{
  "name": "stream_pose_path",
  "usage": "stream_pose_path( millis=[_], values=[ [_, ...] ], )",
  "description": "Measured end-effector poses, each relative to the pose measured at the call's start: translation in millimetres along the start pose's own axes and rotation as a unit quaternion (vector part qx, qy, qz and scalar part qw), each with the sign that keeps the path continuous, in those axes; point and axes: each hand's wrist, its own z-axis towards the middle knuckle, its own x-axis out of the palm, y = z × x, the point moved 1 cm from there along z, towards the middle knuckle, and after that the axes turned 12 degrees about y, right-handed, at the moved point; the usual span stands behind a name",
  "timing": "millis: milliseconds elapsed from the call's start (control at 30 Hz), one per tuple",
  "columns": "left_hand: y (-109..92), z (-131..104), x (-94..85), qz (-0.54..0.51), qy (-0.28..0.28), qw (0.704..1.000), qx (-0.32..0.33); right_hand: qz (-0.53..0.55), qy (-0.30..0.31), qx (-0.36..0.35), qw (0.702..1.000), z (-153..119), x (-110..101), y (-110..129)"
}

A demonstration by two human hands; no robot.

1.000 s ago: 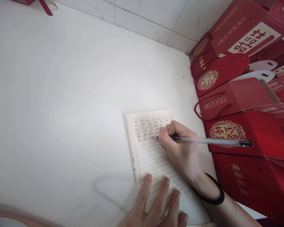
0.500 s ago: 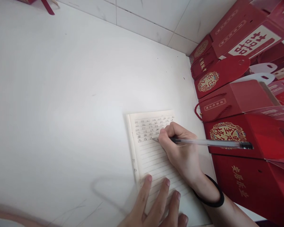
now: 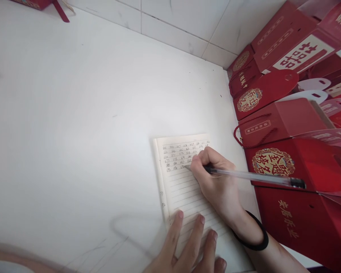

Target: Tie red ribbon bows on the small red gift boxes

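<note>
A lined notebook [image 3: 184, 189] lies on the white table, its upper lines filled with rows of handwritten three-digit numbers. My right hand [image 3: 218, 182] grips a clear pen [image 3: 252, 176] with a black cap end, its tip touching the paper at the end of the lowest written row. Part of the upper rows is hidden behind this hand. My left hand [image 3: 187, 246] rests on the lower part of the page, fingers spread and holding nothing. A black band [image 3: 257, 235] circles my right wrist.
Several red gift bags and boxes [image 3: 275, 159] with gold lettering line the right side of the table [image 3: 88, 132]. A tiled wall [image 3: 173, 26] runs along the back. Part of a red box [image 3: 35, 3] shows at the top left.
The pen tip has moved slightly right, and the last number in the lowest row has gained a digit. My left hand stays on the page. The view has shifted slightly.
</note>
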Motion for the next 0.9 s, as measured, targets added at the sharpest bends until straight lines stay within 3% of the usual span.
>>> stream_pose_path(
  millis=[67, 167, 267, 333, 533, 667, 800, 900],
  values=[
    [-5.3, -0.8, 6.9, 0.0, -0.028, 0.999, -0.02, 0.105, -0.009, 0.01, 0.994, 3.2, -4.4, -1.4],
    [-8.0, -1.5, 12.3, 0.001, -0.077, 0.996, -0.042, 0.256, -0.075, 0.023, 0.964, 10.8, -13.6, -6.1],
    [-2.5, -1.6, 8.8, 0.015, -0.036, 0.999, -0.006, 0.302, -0.142, 0.027, 0.942, 18.2, -19.8, -11.9],
    [2.6, -2.2, 4.4, 0.022, -0.016, 0.999, 0.016, 0.297, -0.148, 0.027, 0.943, 21.2, -19.9, -15.2],
    [8.6, -4.6, 4.5, 0.036, -0.042, 0.997, 0.048, 0.142, -0.096, -0.047, 0.984, 23.9, -11.0, -20.3],
    [11.3, -4.7, 1.6, 0.041, -0.035, 0.996, 0.073, 0.077, -0.082, -0.046, 0.993, 22.3, -6.9, -21.5],
    [14.4, -5.3, -10.2, 0.01, 0.096, 0.991, 0.094, -0.067, -0.039, -0.03, 0.997, 17.8, -2.6, -15.3],
    [16.6, -5.0, -13.8, -0.016, 0.182, 0.978, 0.103, -0.308, 0.019, -0.022, 0.951, 16.1, 2.3, -4.1]
  ],
)
